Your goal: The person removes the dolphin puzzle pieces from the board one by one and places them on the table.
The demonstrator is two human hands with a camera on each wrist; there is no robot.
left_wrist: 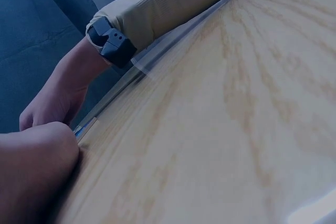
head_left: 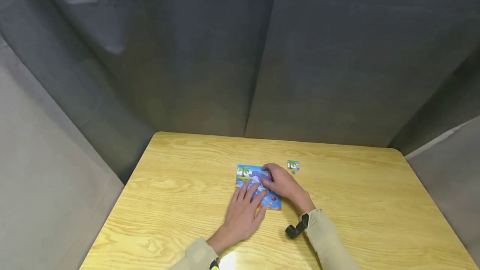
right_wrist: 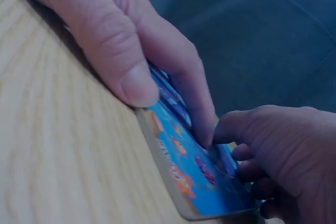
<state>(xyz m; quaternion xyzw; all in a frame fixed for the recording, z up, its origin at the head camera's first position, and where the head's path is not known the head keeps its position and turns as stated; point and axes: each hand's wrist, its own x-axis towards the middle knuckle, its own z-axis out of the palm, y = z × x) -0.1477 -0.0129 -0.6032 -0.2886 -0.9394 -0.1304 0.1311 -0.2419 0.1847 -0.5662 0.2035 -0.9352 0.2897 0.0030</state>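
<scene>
- Hanging behind the table, dark grey curtains (head_left: 195,53) fill most of the head view; both wrist views catch only a bluish stretch of them.
- The wood-grain table (head_left: 180,203) shows its rounded far corners only from the head.
- A beige right sleeve (head_left: 330,238) crosses the table's near side; the left wrist view alone brings out its fine ribbing.
- The left hand (head_left: 243,213) grasps nothing: its fingers lie spread over the lower left of the puzzle board. The right wrist view adds its thumb resting at the board's near edge.
- The right hand (head_left: 286,184) bends its fingers over the board's upper right. The right wrist view shows them curled close beside the left forefinger, but whether they pinch anything I cannot tell.
- The dolphin puzzle board (head_left: 273,203) lies flat under both hands, near mid-table; its thick pale edge shows only from the right wrist.
- A black wrist camera (head_left: 297,227) sits at the right cuff; the left wrist view shows its blocky housing.
- A palm-tree jigsaw piece (head_left: 293,165), seen only from the head, lies apart, right of the board's far corner.
</scene>
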